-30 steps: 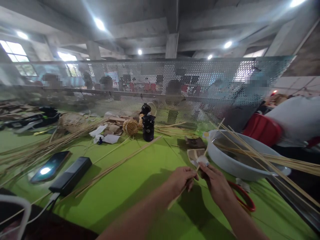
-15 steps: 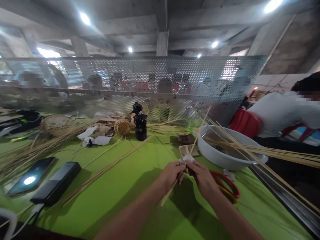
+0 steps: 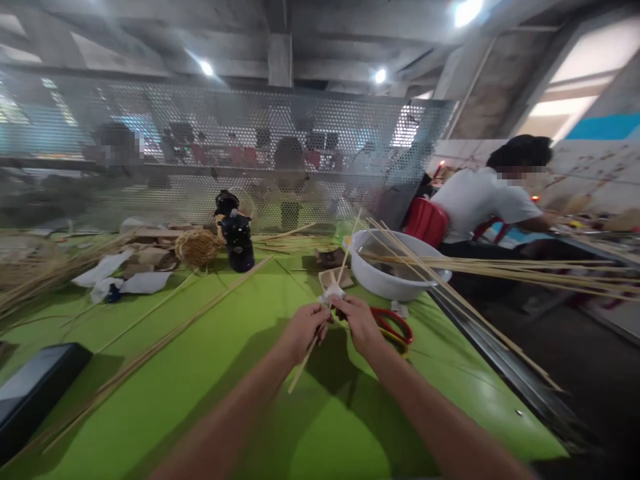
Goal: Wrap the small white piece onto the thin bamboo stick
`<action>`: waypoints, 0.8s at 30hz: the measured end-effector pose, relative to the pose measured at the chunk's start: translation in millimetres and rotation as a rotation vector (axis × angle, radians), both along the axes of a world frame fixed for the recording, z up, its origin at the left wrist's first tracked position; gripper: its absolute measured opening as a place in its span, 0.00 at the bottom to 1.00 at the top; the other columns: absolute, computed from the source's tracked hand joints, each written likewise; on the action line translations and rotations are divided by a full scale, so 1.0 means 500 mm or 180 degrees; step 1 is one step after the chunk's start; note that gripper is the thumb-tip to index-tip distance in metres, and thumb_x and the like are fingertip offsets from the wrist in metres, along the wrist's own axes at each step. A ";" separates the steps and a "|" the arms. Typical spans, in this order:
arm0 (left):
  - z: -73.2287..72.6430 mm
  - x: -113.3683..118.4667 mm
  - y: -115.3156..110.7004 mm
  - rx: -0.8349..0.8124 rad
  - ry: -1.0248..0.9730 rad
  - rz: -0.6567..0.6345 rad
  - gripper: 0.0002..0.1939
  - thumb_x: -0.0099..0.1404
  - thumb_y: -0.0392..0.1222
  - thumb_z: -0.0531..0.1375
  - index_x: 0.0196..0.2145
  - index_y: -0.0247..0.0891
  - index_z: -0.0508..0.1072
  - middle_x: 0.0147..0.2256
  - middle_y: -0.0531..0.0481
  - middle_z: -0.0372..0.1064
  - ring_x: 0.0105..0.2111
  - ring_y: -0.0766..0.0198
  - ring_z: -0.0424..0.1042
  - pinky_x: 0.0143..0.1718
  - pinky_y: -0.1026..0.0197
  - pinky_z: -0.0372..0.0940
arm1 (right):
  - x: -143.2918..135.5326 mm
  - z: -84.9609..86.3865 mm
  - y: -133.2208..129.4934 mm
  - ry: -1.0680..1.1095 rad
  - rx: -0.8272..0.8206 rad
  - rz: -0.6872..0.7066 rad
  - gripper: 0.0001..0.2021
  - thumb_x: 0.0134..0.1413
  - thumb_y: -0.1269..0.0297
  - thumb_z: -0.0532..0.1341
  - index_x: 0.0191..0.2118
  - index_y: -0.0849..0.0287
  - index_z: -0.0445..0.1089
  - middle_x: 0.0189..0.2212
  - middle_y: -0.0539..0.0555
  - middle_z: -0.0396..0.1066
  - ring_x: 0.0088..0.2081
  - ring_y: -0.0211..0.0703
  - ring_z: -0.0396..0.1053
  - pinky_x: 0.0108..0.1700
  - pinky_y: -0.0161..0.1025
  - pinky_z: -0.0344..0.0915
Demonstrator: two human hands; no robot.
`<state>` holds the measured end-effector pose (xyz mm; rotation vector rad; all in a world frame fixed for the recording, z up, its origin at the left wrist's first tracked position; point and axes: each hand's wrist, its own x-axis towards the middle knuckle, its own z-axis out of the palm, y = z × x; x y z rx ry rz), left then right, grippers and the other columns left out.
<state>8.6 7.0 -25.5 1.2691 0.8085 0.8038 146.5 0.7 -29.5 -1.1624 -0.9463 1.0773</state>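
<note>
Head view: left hand (image 3: 303, 328) and right hand (image 3: 357, 321) remain pinched on stick (image 3: 320, 319); white wad (image 3: 332, 291) above fingertips; view swung right.

basin (image 3: 395, 283) sits just beyond the right hand (image 3: 361, 323), scissors (image 3: 395, 327) beside it, flask (image 3: 238, 240) far left behind.

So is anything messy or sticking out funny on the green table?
Yes. Long bamboo strips lie across the white basin and poke far past the table's right edge, and crumpled white paper is scattered at the back left.
</note>
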 end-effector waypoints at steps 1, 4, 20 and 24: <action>0.003 0.000 -0.003 -0.0025 0.0058 -0.0048 0.14 0.60 0.51 0.58 0.27 0.36 0.67 0.14 0.59 0.58 0.14 0.72 0.53 0.18 0.67 0.51 | 0.004 -0.002 0.004 0.0042 0.0033 -0.0110 0.17 0.38 0.52 0.68 0.18 0.59 0.66 0.15 0.45 0.59 0.21 0.35 0.51 0.26 0.36 0.46; 0.003 0.001 -0.006 0.0142 0.0285 -0.0080 0.15 0.61 0.52 0.57 0.28 0.37 0.67 0.15 0.59 0.59 0.14 0.71 0.55 0.20 0.66 0.53 | 0.012 -0.004 0.010 0.0157 0.0119 -0.0229 0.16 0.38 0.52 0.68 0.19 0.59 0.67 0.14 0.45 0.59 0.20 0.34 0.51 0.26 0.36 0.46; 0.007 -0.004 -0.001 0.0324 0.0379 0.0030 0.14 0.63 0.51 0.55 0.29 0.37 0.67 0.19 0.55 0.64 0.19 0.68 0.62 0.25 0.65 0.58 | -0.006 0.001 0.001 0.0271 0.0141 0.0116 0.13 0.39 0.55 0.67 0.20 0.60 0.70 0.16 0.46 0.62 0.20 0.34 0.53 0.26 0.36 0.48; 0.008 -0.004 0.003 0.0381 0.0355 0.0018 0.14 0.63 0.51 0.56 0.28 0.37 0.66 0.16 0.57 0.61 0.17 0.69 0.60 0.22 0.65 0.58 | -0.013 0.001 0.002 0.0100 0.0242 -0.0005 0.13 0.40 0.56 0.67 0.19 0.60 0.69 0.15 0.46 0.61 0.20 0.34 0.52 0.26 0.36 0.48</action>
